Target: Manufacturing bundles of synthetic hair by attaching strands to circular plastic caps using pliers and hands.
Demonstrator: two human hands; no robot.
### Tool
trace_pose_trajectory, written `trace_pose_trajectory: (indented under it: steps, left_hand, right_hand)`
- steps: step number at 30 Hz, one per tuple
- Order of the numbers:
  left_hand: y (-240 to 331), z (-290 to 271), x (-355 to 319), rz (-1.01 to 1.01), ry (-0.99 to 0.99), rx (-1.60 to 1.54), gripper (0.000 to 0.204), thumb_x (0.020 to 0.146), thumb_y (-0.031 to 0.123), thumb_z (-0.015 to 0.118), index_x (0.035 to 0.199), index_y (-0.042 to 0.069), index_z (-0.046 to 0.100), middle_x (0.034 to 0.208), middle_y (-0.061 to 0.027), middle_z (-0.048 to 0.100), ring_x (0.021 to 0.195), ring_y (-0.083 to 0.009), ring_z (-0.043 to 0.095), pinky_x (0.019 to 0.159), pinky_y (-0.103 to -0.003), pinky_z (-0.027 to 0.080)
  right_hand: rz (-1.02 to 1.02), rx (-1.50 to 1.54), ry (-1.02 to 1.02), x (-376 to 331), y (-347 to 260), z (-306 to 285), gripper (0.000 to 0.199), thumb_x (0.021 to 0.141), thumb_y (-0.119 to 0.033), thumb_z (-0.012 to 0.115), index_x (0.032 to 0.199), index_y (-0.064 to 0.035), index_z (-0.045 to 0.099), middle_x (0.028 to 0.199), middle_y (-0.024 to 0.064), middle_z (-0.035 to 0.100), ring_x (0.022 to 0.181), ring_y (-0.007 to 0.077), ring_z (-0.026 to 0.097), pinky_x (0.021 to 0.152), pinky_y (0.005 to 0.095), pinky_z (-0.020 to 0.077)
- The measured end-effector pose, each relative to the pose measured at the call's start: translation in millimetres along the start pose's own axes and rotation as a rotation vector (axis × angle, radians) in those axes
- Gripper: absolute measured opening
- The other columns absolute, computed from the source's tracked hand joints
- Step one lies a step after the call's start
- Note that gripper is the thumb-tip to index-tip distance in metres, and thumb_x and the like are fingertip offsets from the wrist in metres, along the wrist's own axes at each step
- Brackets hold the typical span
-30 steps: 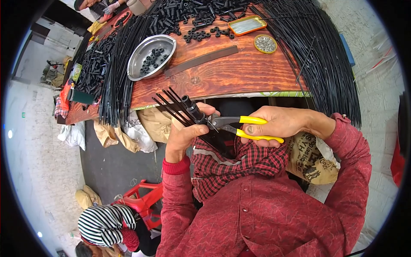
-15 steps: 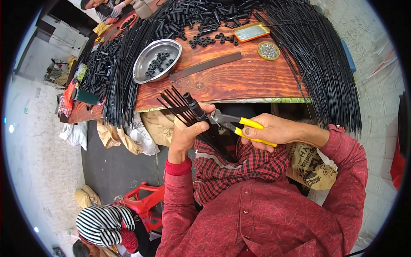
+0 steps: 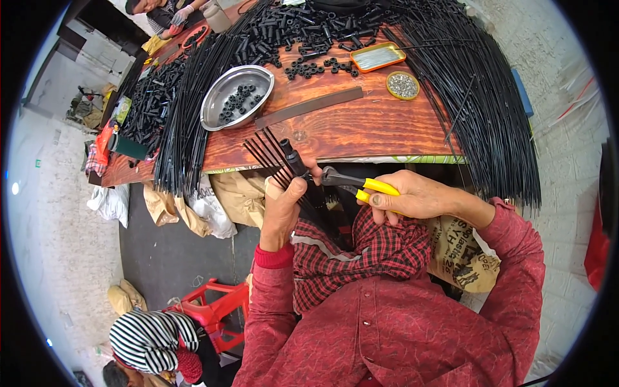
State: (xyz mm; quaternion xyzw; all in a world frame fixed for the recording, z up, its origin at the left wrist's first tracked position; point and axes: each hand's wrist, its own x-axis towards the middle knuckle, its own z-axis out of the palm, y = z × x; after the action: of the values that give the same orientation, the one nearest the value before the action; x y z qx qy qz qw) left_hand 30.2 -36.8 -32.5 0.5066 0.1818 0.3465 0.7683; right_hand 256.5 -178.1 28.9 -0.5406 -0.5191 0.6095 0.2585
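Several thin black rods (image 3: 263, 158) and one black tubular fitting (image 3: 293, 159) sit in the left hand (image 3: 282, 208), fingers curled narrowly round them, thumb pressed alongside. The right hand (image 3: 409, 195) is wrapped around yellow-handled pliers (image 3: 380, 186), whose dark head lies just beside the fitting; whether the tips touch it is hard to make out. Beyond the hands, a reddish wooden table (image 3: 348, 132) bears a dark flat strip (image 3: 311, 108), a metal bowl (image 3: 256, 77) of black rings and a round dish (image 3: 403, 99) of small silvery bits. Long black rods (image 3: 483, 116) drape over its right end. Lower left, a person in stripes (image 3: 151, 338) bends near a red stool (image 3: 216, 309).
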Motion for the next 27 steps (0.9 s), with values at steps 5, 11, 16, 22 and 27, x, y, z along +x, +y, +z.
trace_pose_trajectory:
  steps: [5, 11, 16, 22, 27]
  left_hand:
    - [0.8, 5.8, -1.1, 0.029, 0.045, 0.013, 0.051, 0.082, 0.035, 0.078, 0.115, -0.001, 0.064, 0.099, -0.0078, 0.069, 0.092, -0.015, 0.063, 0.085, -0.03, 0.049]
    - [-8.2, -4.0, -0.6, -0.022, -0.033, 0.007, 0.05, 0.084, 0.033, 0.077, 0.115, -0.001, 0.058, 0.095, -0.0111, 0.068, 0.084, -0.0197, 0.067, 0.079, -0.033, 0.055]
    - [-4.7, 0.4, -1.9, -0.016, -0.037, -0.012, 0.048, 0.085, 0.031, 0.076, 0.115, -0.002, 0.057, 0.092, -0.0109, 0.067, 0.08, -0.0199, 0.067, 0.074, -0.032, 0.057]
    - [-4.2, 4.5, -1.0, -0.015, -0.02, -0.024, 0.047, 0.085, 0.03, 0.076, 0.115, -0.001, 0.057, 0.092, -0.0108, 0.067, 0.079, -0.0203, 0.067, 0.073, -0.032, 0.057]
    - [-5.9, 3.8, -0.9, -0.012, -0.023, -0.023, 0.047, 0.085, 0.028, 0.076, 0.116, -0.001, 0.056, 0.092, -0.0109, 0.067, 0.079, -0.0208, 0.066, 0.072, -0.032, 0.055]
  right_hand:
    - [0.031, 0.02, -0.05, -4.9, -13.7, -4.9, 0.04, 0.102, -0.036, 0.048, 0.119, -0.0004, 0.056, 0.089, 0.0086, 0.069, 0.07, 0.0121, 0.064, 0.063, 0.0265, 0.0513]
    - [0.077, 0.146, -0.121, -5.3, -20.9, -8.0, 0.045, 0.101, -0.038, 0.048, 0.123, 0.0018, 0.054, 0.099, 0.0154, 0.069, 0.078, 0.0177, 0.069, 0.068, 0.0287, 0.055]
    - [0.147, 0.236, -0.164, -3.5, -26.5, -14.0, 0.042, 0.101, -0.033, 0.052, 0.126, 0.0, 0.052, 0.103, 0.0158, 0.069, 0.081, 0.0192, 0.07, 0.073, 0.0308, 0.0556]
    - [0.219, 0.183, -0.176, -3.6, -37.0, -21.2, 0.041, 0.101, -0.033, 0.051, 0.124, 0.0, 0.053, 0.1, 0.0154, 0.07, 0.079, 0.0187, 0.07, 0.07, 0.03, 0.0556]
    - [0.23, 0.158, -0.223, 0.7, -39.8, -28.5, 0.04, 0.102, -0.033, 0.049, 0.123, -0.0002, 0.054, 0.095, 0.0136, 0.069, 0.076, 0.0171, 0.068, 0.065, 0.0276, 0.0545]
